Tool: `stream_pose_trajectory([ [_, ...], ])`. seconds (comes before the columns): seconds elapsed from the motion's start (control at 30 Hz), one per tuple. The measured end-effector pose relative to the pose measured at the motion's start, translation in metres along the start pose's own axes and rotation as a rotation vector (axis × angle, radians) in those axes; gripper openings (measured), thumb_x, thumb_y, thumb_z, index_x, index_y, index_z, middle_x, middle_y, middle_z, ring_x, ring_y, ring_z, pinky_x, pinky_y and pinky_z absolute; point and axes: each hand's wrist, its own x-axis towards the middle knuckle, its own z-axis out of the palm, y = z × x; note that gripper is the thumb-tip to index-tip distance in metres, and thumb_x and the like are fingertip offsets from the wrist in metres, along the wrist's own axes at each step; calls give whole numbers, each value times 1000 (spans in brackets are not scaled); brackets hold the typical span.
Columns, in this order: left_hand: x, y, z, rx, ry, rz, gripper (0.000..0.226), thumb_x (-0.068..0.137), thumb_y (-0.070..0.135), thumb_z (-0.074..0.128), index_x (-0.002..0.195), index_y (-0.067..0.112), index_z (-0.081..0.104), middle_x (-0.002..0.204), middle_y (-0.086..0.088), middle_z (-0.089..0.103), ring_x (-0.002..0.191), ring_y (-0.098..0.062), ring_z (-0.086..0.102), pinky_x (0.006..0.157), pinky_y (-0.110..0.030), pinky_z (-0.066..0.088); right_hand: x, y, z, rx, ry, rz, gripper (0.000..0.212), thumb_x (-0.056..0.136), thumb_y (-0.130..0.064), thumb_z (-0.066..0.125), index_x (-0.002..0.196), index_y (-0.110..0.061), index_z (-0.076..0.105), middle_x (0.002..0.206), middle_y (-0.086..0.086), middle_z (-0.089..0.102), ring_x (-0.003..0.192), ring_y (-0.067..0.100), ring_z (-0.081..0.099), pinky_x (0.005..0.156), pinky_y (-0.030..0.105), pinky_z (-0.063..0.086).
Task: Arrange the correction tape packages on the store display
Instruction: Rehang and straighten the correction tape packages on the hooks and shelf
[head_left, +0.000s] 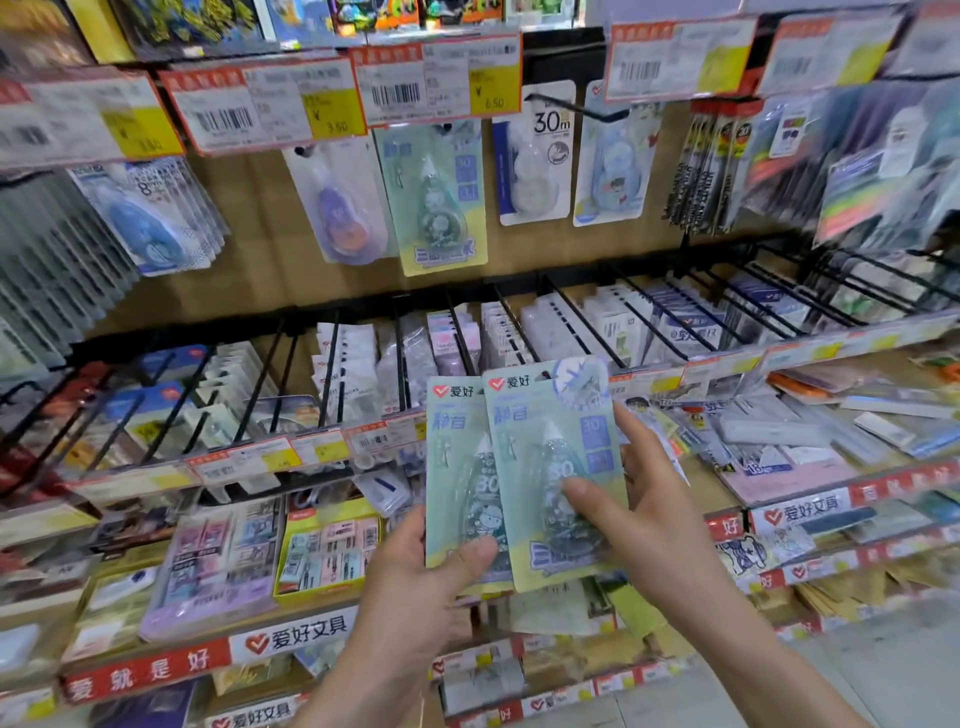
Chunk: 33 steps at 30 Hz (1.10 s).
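Observation:
Two pale green correction tape packages are held in front of the lower shelves. My left hand (423, 566) grips the bottom of the left package (452, 467), thumb on its front. My right hand (641, 499) pinches the right package (558, 467), thumb on the blister and fingers behind its right edge; this package overlaps the left one. A matching green package (434, 202) hangs on a peg above, under a price tag (439, 78).
More packages hang on pegs: blue ones (150, 218) at left, a purple one (343, 208), a white 30m one (535, 156), a light blue one (615, 156). An empty black hook (571, 106) sticks out. Wire dividers (576, 317) separate stock below. Floor lies at bottom right.

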Motion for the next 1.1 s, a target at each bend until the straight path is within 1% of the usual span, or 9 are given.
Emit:
stream_pose_trajectory([
  [0.13,7,16,-6,-1,58,56,35,82,8,76,112,24,67,102,1,77,99,-21,72,95,-49,52,20,-17,7,52,-31,-48,66,94,-15,75,132,-61,45,130,-17,67,128,8,60,101,42,57],
  [0.27,12,24,-13,-16,107,66,32,82,10,76,108,26,69,101,0,77,98,-24,72,95,-54,53,39,-30,18,93,-10,-98,72,89,-25,79,146,-50,42,130,-6,70,123,17,66,98,50,58],
  [0.4,14,25,-21,-49,163,70,31,83,9,76,109,24,67,97,1,77,95,-25,73,94,-55,53,55,-49,26,113,-1,-174,74,94,-12,73,150,-44,36,118,-4,75,105,16,74,93,53,59],
  [0.57,12,25,-29,-95,206,67,30,83,6,75,107,18,64,93,-2,77,89,-26,74,78,-42,56,77,-74,39,83,17,-277,71,86,-28,76,139,-55,38,120,-4,74,107,17,73,93,55,58],
  [0.73,8,32,-33,-100,230,71,26,84,6,74,105,17,63,82,4,77,70,-11,73,52,-23,51,92,-102,48,126,37,-369,75,92,-18,75,152,-37,36,115,-2,74,105,16,73,90,48,60],
  [0.83,6,37,-37,-83,235,81,29,84,8,76,106,20,64,88,4,77,76,-14,74,63,-31,51,98,-115,54,137,46,-412,79,93,-14,75,157,-30,32,115,-1,75,104,18,74,91,51,60],
  [0.9,5,38,-41,-86,237,84,29,84,8,75,108,21,63,92,2,78,81,-17,75,69,-34,51,104,-119,58,156,57,-424,80,89,-21,77,155,-35,34,124,3,72,110,21,72,93,53,59],
  [1.03,5,38,-45,-94,235,87,29,84,8,75,108,21,63,93,3,77,82,-17,75,70,-34,51,111,-122,66,154,107,-427,69,79,-48,78,128,-76,39,149,5,57,137,33,55,108,60,48],
  [1.1,7,38,-46,-99,237,88,29,84,8,75,107,21,62,92,3,77,82,-17,75,70,-34,52,114,-120,68,155,111,-435,67,77,-52,77,122,-82,38,152,6,55,141,34,51,111,61,45],
])
